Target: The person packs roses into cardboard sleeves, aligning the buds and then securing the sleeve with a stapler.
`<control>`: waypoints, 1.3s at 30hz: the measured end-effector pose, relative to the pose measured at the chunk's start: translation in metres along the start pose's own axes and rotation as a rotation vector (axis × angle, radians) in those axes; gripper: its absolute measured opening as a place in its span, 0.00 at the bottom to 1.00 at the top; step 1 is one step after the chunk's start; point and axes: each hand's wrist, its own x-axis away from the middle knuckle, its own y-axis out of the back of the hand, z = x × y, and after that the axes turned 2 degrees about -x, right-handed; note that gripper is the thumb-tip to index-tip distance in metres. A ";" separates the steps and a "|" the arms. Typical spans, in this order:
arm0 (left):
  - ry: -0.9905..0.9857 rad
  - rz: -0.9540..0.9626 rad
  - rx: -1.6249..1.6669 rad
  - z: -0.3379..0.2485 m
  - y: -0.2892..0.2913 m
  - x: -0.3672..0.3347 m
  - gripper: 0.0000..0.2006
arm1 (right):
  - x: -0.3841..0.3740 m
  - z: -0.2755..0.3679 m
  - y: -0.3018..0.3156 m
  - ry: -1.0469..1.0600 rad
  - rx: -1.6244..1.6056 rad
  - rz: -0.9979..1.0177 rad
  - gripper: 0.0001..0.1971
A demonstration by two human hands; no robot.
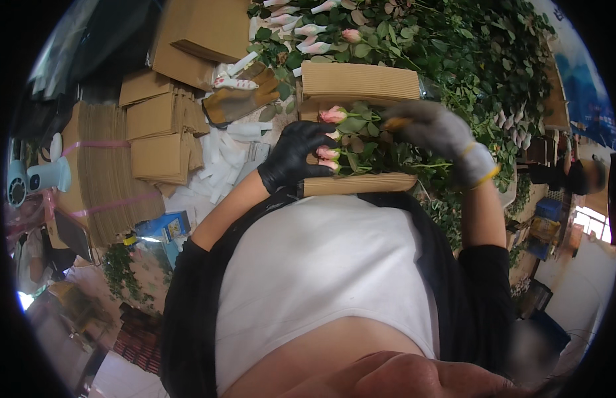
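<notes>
Pink roses (pixel 333 115) lie with their heads to the left and leafy stems to the right on a corrugated cardboard wrapper (pixel 361 81), whose near and far flaps stand up around them. My left hand (pixel 296 154), in a black glove, is at the rose heads. Its thumb and fingers are spread in a curve against the blooms and partly cover them. Over the stems on the right is my right hand (pixel 432 129), in a grey glove with a yellow cuff edge. Motion blurs its fingers, and whether it grips a stem does not show.
Beyond the wrapper lies a heap of leafy rose stems (pixel 454 60), some buds sleeved in white (pixel 311 30). To the left are a brown-and-grey work glove (pixel 241 99), white sleeves (pixel 218 156), cardboard stacks (pixel 99 166) and a blue box (pixel 172 225).
</notes>
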 end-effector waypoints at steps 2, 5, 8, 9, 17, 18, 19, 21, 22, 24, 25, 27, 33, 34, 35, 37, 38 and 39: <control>-0.034 -0.088 0.023 0.004 -0.010 0.000 0.24 | 0.032 -0.059 0.030 -0.478 0.414 -0.160 0.13; 0.015 -0.096 -0.026 0.010 -0.019 0.001 0.25 | 0.041 -0.013 0.027 -0.159 0.441 -0.469 0.14; 0.083 -0.142 -0.012 -0.006 -0.009 -0.008 0.20 | 0.021 0.042 -0.014 0.250 0.366 -0.155 0.13; 0.043 -0.135 0.007 -0.007 -0.011 -0.016 0.22 | 0.014 -0.027 -0.065 0.199 0.457 0.093 0.12; 0.084 -0.131 -0.014 0.001 -0.012 -0.001 0.26 | -0.027 -0.003 -0.093 0.475 0.514 0.221 0.18; 0.096 -0.129 -0.013 0.002 -0.012 -0.002 0.26 | -0.029 0.003 -0.088 0.457 0.531 0.258 0.17; 0.106 -0.126 -0.012 0.002 -0.012 -0.003 0.26 | -0.030 0.008 -0.084 0.399 0.542 0.308 0.15; 0.115 -0.110 -0.005 0.000 -0.008 -0.004 0.25 | -0.032 0.020 -0.076 0.286 0.563 0.415 0.12; 0.125 -0.106 0.005 -0.002 -0.008 -0.005 0.25 | -0.027 0.036 -0.065 0.232 0.469 0.359 0.08; 0.122 -0.114 0.039 -0.001 -0.010 -0.007 0.24 | -0.027 0.023 -0.079 0.287 0.357 0.418 0.08; 0.110 -0.111 0.054 -0.001 -0.010 -0.009 0.24 | -0.026 0.018 -0.086 0.309 0.298 0.434 0.09; 0.106 -0.103 0.068 -0.002 -0.009 -0.008 0.24 | -0.035 0.007 -0.089 0.209 0.198 0.529 0.09; 0.123 -0.086 0.004 0.006 -0.015 0.004 0.25 | -0.044 0.009 -0.073 0.075 0.432 -0.074 0.09; 0.127 -0.050 0.006 0.009 -0.015 0.005 0.25 | -0.050 0.012 -0.078 0.057 0.451 -0.036 0.09; 0.135 -0.076 -0.019 0.010 -0.016 0.009 0.25 | -0.057 0.014 -0.085 0.040 0.470 0.002 0.10; 0.178 -0.149 -0.066 0.007 -0.021 0.016 0.24 | -0.054 0.017 -0.095 0.122 0.600 0.026 0.07; 0.190 -0.095 -0.158 0.012 -0.020 0.015 0.24 | -0.051 0.015 -0.098 0.141 0.615 -0.017 0.07; 0.140 -0.096 -0.200 0.009 -0.015 0.010 0.25 | -0.048 0.012 -0.101 0.156 0.631 -0.059 0.06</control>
